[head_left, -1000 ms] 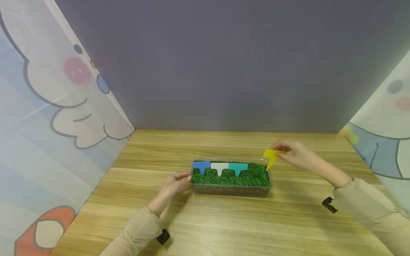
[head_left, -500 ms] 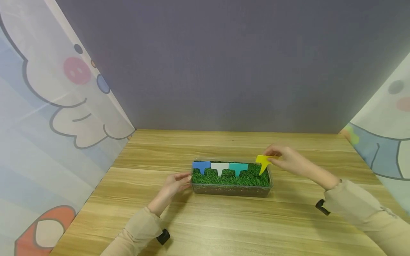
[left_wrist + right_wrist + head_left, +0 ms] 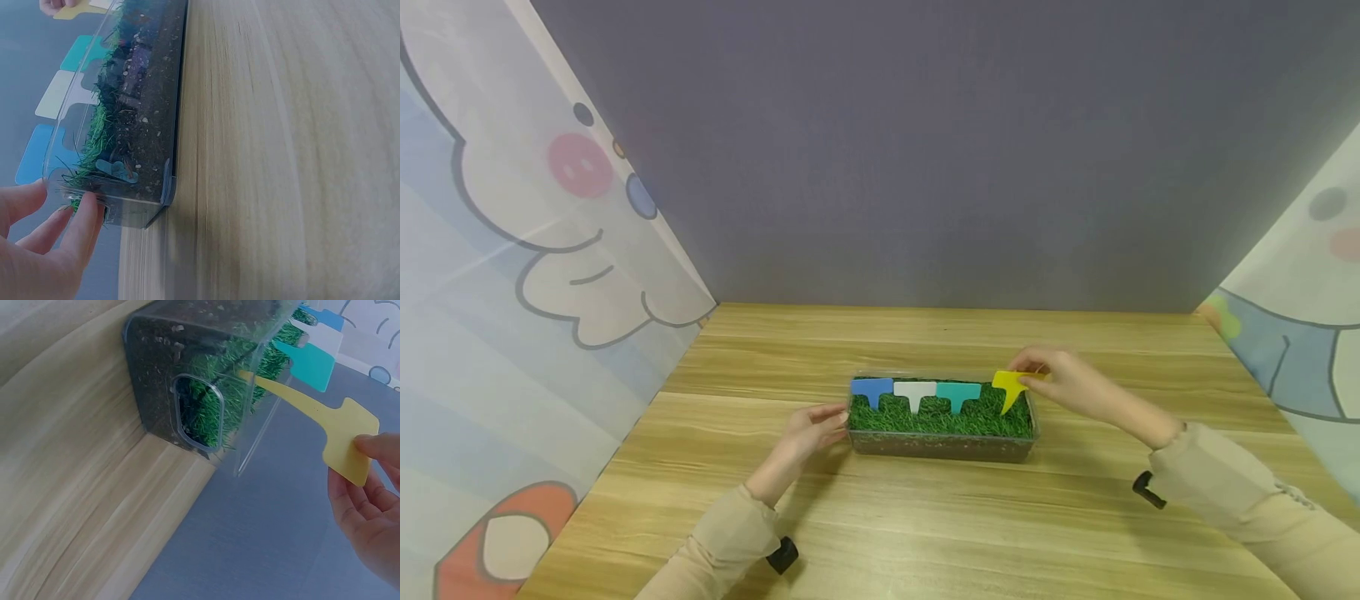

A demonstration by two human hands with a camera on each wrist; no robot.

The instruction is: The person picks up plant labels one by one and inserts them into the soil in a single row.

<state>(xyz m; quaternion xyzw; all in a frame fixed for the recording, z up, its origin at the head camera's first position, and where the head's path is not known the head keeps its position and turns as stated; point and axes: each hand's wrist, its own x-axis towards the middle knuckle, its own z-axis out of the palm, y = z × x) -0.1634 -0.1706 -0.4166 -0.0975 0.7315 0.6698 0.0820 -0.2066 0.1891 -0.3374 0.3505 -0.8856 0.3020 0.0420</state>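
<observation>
A clear plastic planter box [image 3: 940, 448] filled with dark soil and green grass [image 3: 925, 427] stands on the table. Three T-shaped plant labels stick up from the grass in a row: blue [image 3: 872, 388], white [image 3: 914, 392] and teal [image 3: 958, 393]. My right hand [image 3: 1067, 382] pinches a yellow plant label [image 3: 350, 434] by its wide top, between thumb and fingers. The label's pointed stem slants down to the grass at the right end; how deep the tip sits cannot be told. My left hand [image 3: 801, 435] touches the box's left end with fairly straight fingers [image 3: 81, 228].
The wooden table [image 3: 925, 525] extends around the box on all sides. A grey panel [image 3: 940, 167] rises behind it, and cartoon-printed cloths [image 3: 490, 333] hang at left and right. A black wrist strap piece [image 3: 782, 555] juts from the left sleeve.
My right hand has moved left and slightly down with the yellow label, from over the box's right edge to the grass right of the teal label. The left hand has stayed put.
</observation>
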